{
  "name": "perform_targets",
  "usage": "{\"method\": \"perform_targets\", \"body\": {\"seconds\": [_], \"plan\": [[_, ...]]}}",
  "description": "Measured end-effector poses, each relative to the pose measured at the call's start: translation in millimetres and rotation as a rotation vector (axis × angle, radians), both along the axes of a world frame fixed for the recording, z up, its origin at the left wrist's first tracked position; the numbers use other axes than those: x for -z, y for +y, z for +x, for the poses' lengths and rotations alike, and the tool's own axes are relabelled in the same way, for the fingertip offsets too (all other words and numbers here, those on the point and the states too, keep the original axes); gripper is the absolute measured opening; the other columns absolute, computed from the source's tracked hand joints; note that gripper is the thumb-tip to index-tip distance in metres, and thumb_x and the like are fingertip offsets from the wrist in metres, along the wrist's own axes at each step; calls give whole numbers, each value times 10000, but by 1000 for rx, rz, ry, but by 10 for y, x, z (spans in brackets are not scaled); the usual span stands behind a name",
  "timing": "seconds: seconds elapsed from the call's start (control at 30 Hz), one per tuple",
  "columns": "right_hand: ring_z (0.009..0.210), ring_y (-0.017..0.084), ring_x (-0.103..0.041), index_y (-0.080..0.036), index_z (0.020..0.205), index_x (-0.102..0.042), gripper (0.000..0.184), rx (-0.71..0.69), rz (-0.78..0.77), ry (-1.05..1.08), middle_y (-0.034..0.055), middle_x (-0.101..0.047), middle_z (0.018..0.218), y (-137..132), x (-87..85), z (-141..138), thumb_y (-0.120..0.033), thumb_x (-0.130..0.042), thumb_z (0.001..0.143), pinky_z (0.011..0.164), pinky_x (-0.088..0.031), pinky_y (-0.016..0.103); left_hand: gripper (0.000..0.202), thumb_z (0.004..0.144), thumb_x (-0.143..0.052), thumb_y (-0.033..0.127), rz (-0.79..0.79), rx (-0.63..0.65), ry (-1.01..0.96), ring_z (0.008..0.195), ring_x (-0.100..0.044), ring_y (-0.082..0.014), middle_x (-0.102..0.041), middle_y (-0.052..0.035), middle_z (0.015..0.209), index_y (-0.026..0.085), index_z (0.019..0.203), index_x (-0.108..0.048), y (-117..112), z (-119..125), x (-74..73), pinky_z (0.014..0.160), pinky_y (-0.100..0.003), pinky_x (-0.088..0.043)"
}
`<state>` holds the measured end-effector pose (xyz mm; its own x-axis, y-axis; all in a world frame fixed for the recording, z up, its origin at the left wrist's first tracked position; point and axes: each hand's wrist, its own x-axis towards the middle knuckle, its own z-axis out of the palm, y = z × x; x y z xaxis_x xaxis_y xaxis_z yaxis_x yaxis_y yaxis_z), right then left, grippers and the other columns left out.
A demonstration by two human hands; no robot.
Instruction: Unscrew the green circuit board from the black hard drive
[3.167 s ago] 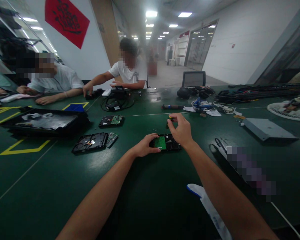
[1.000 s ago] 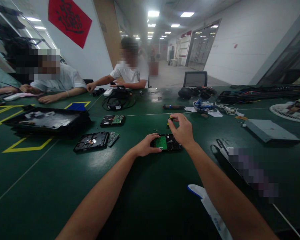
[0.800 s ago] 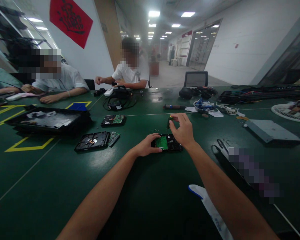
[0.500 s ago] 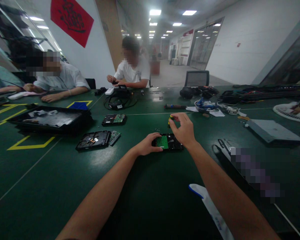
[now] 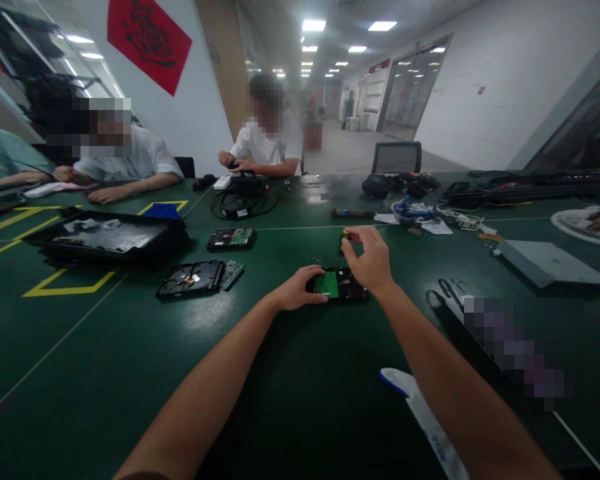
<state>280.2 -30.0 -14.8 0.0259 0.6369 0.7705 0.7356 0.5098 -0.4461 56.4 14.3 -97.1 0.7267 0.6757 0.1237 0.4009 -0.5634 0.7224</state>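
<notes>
A black hard drive (image 5: 341, 286) with a green circuit board (image 5: 324, 283) facing up lies on the green table in front of me. My left hand (image 5: 296, 290) holds its left edge, fingers curled against the casing. My right hand (image 5: 368, 257) hovers over the drive's far right corner and pinches a small screwdriver (image 5: 343, 239) with a yellow-and-black handle, held upright with its tip down on the drive. A few tiny screws (image 5: 316, 258) lie just beyond the drive.
Two more opened drives (image 5: 192, 278) (image 5: 231, 237) lie to the left, near a black tray (image 5: 100, 237). Cables, a longer tool (image 5: 351, 213), a grey metal box (image 5: 545, 261) and black straps sit far and right. Two other people sit across the table's far left.
My hands stay on the drive and screwdriver with only small finger shifts. The person at the far end has pulled an outstretched arm back and now holds something in both hands.
</notes>
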Motion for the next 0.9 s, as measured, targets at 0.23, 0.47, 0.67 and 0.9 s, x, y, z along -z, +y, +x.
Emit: {"method": "perform_targets", "body": {"seconds": [0.23, 0.47, 0.67, 0.9], "plan": [[929, 249, -659, -222, 1056, -596, 178, 26, -6, 57, 95, -681, 1076, 34, 37, 10, -288, -641, 897, 833, -554, 440, 845, 746, -795, 548, -4, 1, 12, 1455, -371, -313, -407, -116, 1568, 233, 1465, -482, -10, -6, -29, 1222, -472, -309], [942, 245, -654, -228, 1080, -620, 163, 19, -3, -8, 86, -675, 1054, 0, -4, -1, -257, -601, 921, 857, -541, 434, 854, 738, -801, 545, -9, 2, 14, 1452, -374, -316, -407, -118, 1567, 233, 1466, -481, -10, -3, -34, 1220, -479, -309], [900, 244, -660, -227, 1045, -600, 159, 27, -15, 55, 89, -684, 1061, 21, 21, 19, -281, -632, 899, 834, -550, 443, 835, 741, -800, 534, -8, 8, 0, 1455, -373, -316, -413, -114, 1566, 240, 1458, -488, -14, -3, -35, 1223, -485, -302], [945, 237, -649, -224, 1071, -626, 157, 10, -10, 9, 88, -666, 1069, 11, 10, 18, -272, -601, 924, 851, -550, 425, 849, 734, -801, 545, -12, -8, 10, 1453, -375, -327, -414, -122, 1565, 231, 1457, -486, -22, -2, -51, 1221, -488, -301]]}}
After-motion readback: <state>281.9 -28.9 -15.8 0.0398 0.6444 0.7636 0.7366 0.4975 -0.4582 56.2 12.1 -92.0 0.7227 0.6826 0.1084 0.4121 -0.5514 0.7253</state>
